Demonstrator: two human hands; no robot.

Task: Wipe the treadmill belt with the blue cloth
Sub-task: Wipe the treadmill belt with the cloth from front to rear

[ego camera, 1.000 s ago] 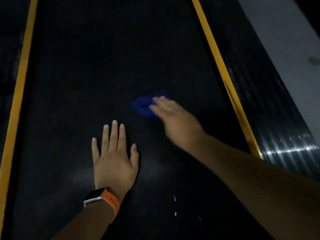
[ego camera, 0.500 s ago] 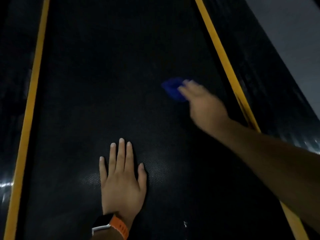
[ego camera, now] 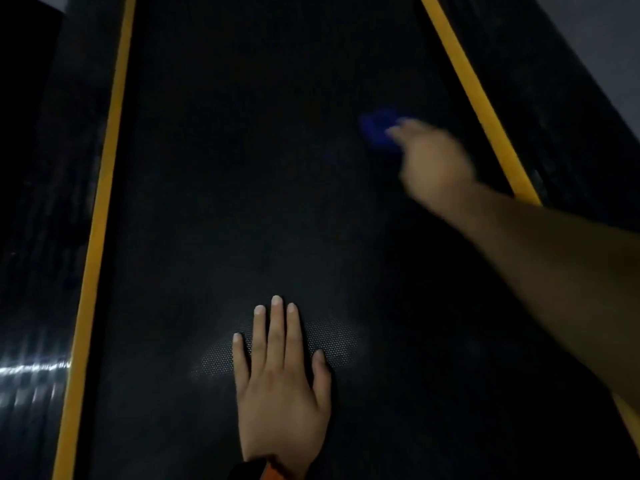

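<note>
Your right hand [ego camera: 433, 161] lay on the blue cloth [ego camera: 375, 128] at the far right of the treadmill belt [ego camera: 242, 168], near the yellow edge stripe [ego camera: 474, 95]. Blur hid whether your fingers curled round it. Your left hand [ego camera: 282, 393] rested flat on the belt nearer you, fingers straight.

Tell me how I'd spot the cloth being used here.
Start with the wide black treadmill belt between two yellow stripes. Far up it, near the right stripe, the right hand reaches out; the blue cloth pokes from under its fingers. It is the only blue thing there.
</note>
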